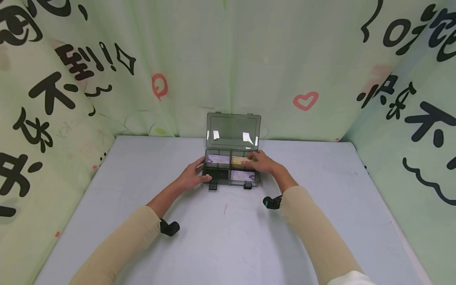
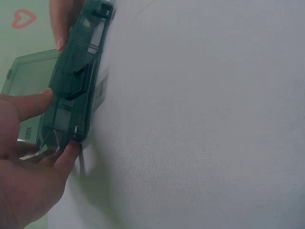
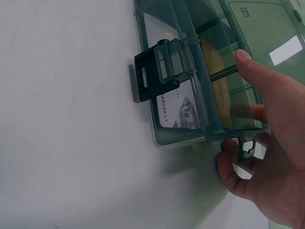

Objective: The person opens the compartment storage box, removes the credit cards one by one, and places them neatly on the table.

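A translucent grey-green plastic organizer box (image 1: 231,182) stands on the table, its lid (image 1: 233,130) raised behind it. Cards lie inside: a purple one (image 1: 219,159) back left, a yellow one (image 1: 236,160) back right, a pale purple one (image 1: 243,176) front right. The front left compartment looks dark. My left hand (image 1: 190,175) grips the box's left front corner, thumb on the front edge and fingers along the side. Over the back right compartment is my right hand (image 1: 263,162); its thumb (image 3: 259,71) and forefinger stand apart near the yellow card, other fingers outside the wall.
The white-covered table (image 1: 228,237) stretches out around the box. Curtains with black writing and red drawings, a heart (image 1: 305,101) among them, enclose the back and sides. Two black latches hang at the box front, one a right latch (image 1: 247,185).
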Available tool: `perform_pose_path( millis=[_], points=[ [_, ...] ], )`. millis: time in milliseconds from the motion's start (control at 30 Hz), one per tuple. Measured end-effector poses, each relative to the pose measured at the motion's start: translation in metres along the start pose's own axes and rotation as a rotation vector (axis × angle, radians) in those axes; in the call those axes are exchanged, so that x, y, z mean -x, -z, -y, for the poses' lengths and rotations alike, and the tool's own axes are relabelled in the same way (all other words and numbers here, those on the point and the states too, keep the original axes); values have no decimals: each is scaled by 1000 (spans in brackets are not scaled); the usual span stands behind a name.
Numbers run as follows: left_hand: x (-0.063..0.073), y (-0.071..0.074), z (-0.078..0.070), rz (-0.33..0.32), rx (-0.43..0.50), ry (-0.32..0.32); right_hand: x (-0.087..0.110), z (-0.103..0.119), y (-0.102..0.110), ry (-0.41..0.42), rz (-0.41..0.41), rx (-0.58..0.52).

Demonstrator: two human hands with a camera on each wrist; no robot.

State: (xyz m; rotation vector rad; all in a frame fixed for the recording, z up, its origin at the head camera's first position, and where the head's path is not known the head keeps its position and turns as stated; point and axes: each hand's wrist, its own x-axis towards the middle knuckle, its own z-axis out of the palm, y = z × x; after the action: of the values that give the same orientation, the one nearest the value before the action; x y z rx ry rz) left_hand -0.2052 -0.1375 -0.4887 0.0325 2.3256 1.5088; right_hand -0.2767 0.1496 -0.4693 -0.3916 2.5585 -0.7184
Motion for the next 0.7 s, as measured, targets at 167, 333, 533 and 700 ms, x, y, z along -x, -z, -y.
perform_pose_path(
  millis=[167,333,533,700],
  points=[
    [1,0,-1,1,-14,-6,-1,-2,1,9,5,-16],
    [1,0,-1,3,0,-7,-2,-2,-1,19,-18,-51],
    [1,0,-2,3,-2,-7,1,-3,-5,39,-109,-112],
    [1,-1,-3,0,-1,-7,4,-4,-7,34,-162,-147]
  ],
)
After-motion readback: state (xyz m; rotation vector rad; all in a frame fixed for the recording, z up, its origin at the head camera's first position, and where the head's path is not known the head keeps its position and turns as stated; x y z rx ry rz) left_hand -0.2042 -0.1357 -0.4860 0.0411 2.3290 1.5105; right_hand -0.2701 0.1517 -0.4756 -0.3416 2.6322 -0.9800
